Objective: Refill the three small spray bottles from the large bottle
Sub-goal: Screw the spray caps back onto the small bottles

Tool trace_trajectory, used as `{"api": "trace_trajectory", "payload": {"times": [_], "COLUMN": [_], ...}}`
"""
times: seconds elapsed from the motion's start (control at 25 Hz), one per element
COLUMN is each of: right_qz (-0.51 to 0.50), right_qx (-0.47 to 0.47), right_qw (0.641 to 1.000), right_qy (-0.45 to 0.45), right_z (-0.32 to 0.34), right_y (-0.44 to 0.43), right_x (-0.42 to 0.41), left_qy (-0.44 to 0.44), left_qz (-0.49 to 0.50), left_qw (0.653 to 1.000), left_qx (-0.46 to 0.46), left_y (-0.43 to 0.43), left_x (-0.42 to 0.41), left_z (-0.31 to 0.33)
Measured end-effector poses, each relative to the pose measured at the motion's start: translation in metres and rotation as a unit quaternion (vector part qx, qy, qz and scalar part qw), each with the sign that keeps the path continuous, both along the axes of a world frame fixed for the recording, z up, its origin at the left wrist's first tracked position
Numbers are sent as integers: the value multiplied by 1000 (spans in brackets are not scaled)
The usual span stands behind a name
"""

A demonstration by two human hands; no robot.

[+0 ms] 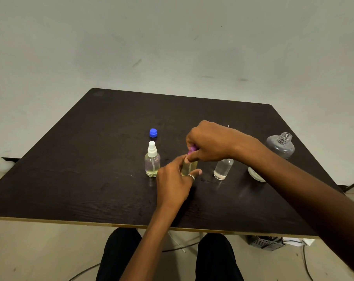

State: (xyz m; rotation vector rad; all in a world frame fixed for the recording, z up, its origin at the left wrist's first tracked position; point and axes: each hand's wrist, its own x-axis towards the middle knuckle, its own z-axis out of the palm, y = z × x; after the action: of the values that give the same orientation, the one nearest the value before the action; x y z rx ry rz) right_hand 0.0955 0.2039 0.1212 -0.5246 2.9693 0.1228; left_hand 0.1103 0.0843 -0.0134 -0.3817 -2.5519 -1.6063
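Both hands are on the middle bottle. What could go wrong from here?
The right hand pinches the pink top while the left hand holds the middle bottle; a slip could spill it. The right forearm crosses over the clear small bottle and near the open large bottle; lowering it might tip either.

My bench (70,169) is open along its left edge, far corners and near edge. Across the middle stands a row: blue cap (153,132), white-topped spray bottle (152,161) just nearer, the yellowish bottle (189,168) gripped in my left hand (174,183) with my right hand (210,141) pinching its pink top (192,149), a clear bottle (223,169), and the large bottle (281,145) by the right edge. My right forearm (273,163) bridges the right-side gaps.
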Motion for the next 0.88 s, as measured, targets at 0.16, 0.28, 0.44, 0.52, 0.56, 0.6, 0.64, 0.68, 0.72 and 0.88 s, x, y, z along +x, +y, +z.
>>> {"api": "trace_trajectory", "payload": {"times": [0.16, 0.28, 0.44, 0.52, 0.56, 0.6, 0.64, 0.68, 0.72, 0.88], "right_qz": [-22, 5, 65, 51, 40, 22, 6, -5, -8, 42], "right_qx": [18, -6, -26, -22, -17, -10, -3, 1, 5, -34], "right_qw": [998, 1000, 996, 998, 999, 1000, 1000, 1000, 999, 998], "right_qy": [50, 1, -50, -36, -23, -7, 9, 22, 32, -21], "right_z": [-8, 2, 10, 6, 2, -1, -5, -9, -12, -1], "right_y": [1, 3, 3, 3, 3, 2, 2, 3, 5, 10], "right_x": [4, 7, 7, 4, 3, 2, 2, 1, 2, 7], "left_qy": [-19, -20, -15, -7, -4, -2, 0, 1, 1, -6], "left_qz": [-2, -4, -4, -7, -6, -5, -5, -6, -7, -7], "left_qw": [1000, 1000, 1000, 1000, 1000, 1000, 1000, 1000, 1000, 1000], "left_qx": [4, 0, -12, -10, -7, -4, 0, 3, 4, 0], "left_y": [0, 0, 0, 0, 0, 0, -1, 0, 0, 0], "left_x": [-1, -1, -2, -2, -1, -1, -1, -2, -2, -1], "left_z": [-1, 0, 0, 0, 0, 0, -1, -2, -2, 0]}}
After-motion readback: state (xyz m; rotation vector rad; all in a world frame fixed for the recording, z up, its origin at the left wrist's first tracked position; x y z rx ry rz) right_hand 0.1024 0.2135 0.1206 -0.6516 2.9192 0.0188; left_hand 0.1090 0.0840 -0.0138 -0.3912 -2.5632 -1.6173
